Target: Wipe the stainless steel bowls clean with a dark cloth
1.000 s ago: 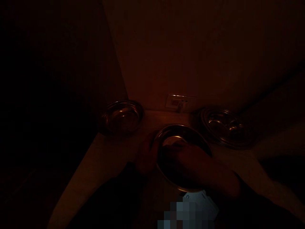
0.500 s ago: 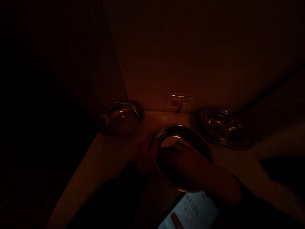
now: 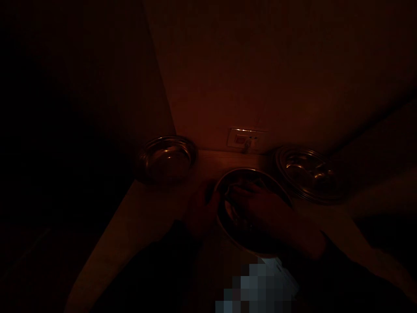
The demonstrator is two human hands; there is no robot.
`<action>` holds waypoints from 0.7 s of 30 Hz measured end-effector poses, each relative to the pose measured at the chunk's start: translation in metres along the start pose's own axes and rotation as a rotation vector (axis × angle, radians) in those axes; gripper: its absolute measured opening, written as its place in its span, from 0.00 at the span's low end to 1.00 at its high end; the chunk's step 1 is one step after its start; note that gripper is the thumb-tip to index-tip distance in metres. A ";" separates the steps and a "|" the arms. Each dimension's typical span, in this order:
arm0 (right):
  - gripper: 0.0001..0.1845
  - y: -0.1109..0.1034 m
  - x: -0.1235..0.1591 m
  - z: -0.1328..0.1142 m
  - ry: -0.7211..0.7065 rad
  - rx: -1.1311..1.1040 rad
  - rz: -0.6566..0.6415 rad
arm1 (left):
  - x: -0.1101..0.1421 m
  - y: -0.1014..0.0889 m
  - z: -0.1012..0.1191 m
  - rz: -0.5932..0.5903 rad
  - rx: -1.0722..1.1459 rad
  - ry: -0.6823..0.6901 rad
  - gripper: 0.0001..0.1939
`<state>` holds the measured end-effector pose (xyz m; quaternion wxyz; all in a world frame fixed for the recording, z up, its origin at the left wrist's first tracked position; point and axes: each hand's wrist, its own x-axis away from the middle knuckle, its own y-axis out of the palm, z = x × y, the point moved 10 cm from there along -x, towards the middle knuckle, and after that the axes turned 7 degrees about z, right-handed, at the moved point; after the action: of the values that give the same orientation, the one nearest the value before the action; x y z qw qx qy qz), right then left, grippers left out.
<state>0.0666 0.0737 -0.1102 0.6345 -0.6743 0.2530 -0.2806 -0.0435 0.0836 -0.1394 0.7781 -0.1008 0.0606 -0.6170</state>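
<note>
The scene is very dim. A round metal dish with a raised rim sits on the tabletop in front of me. My left hand is closed on its left edge, thumb at the rim. My right hand reaches into the dish from the right, fingers pressed down near its far inner side. Under those fingers lies something dark with thin folds, perhaps a cloth; the darkness hides its kind.
A metal bowl stands at the table's back left corner. Stacked metal plates with compartments are at the right. A wall socket holds a plug. Below the dish is a lit phone, its screen blurred out. The wooden table ends at the left.
My right hand has moved slightly up and right within the dish, baring its lower left inside. My left hand stays at the rim. The picture is darker.
</note>
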 end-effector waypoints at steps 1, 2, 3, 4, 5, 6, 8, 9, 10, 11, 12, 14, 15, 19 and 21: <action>0.20 -0.001 0.000 -0.006 -0.028 -0.022 0.012 | 0.000 0.000 0.000 0.000 -0.031 0.004 0.16; 0.19 -0.002 0.000 -0.012 -0.052 -0.043 0.017 | 0.000 0.000 0.000 -0.001 -0.056 0.011 0.16; 0.19 -0.002 0.001 -0.018 -0.074 -0.066 0.014 | 0.001 0.001 0.002 -0.005 -0.071 0.022 0.17; 0.19 -0.001 0.002 -0.023 -0.095 -0.093 0.004 | 0.001 0.002 0.002 -0.007 -0.078 0.029 0.17; 0.19 -0.001 0.004 -0.027 -0.117 -0.125 -0.009 | 0.002 0.002 0.003 -0.010 -0.079 0.030 0.17; 0.19 -0.001 0.006 -0.031 -0.140 -0.162 -0.025 | 0.002 0.003 0.003 -0.017 -0.074 0.028 0.18; 0.19 -0.002 0.010 -0.035 -0.174 -0.237 -0.053 | 0.002 0.005 0.003 -0.033 -0.050 0.021 0.18; 0.19 -0.002 0.013 -0.036 -0.191 -0.270 -0.067 | 0.002 0.005 0.003 -0.038 -0.038 0.018 0.18; 0.19 -0.003 0.015 -0.037 -0.208 -0.297 -0.081 | 0.002 0.005 0.003 -0.039 -0.031 0.016 0.19; 0.19 -0.002 0.017 -0.037 -0.222 -0.317 -0.098 | 0.002 0.005 0.003 -0.040 -0.029 0.016 0.19; 0.18 -0.002 0.018 -0.038 -0.230 -0.328 -0.114 | 0.002 0.005 0.003 -0.040 -0.032 0.016 0.19; 0.18 0.000 0.018 -0.037 -0.221 -0.326 -0.125 | 0.002 0.006 0.003 -0.048 -0.031 0.016 0.19; 0.18 0.001 0.017 -0.037 -0.208 -0.316 -0.115 | 0.002 0.006 0.003 -0.047 -0.026 0.016 0.19; 0.20 -0.003 0.006 -0.030 -0.139 -0.239 -0.015 | 0.002 0.002 0.003 -0.021 -0.022 0.019 0.18; 0.20 -0.003 0.000 -0.016 -0.058 -0.165 0.013 | 0.003 0.003 0.006 -0.032 -0.022 0.040 0.18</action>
<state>0.0552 0.0623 -0.1063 0.5858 -0.7304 0.2609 -0.2349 -0.0390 0.0820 -0.1346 0.7656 -0.0980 0.0813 -0.6305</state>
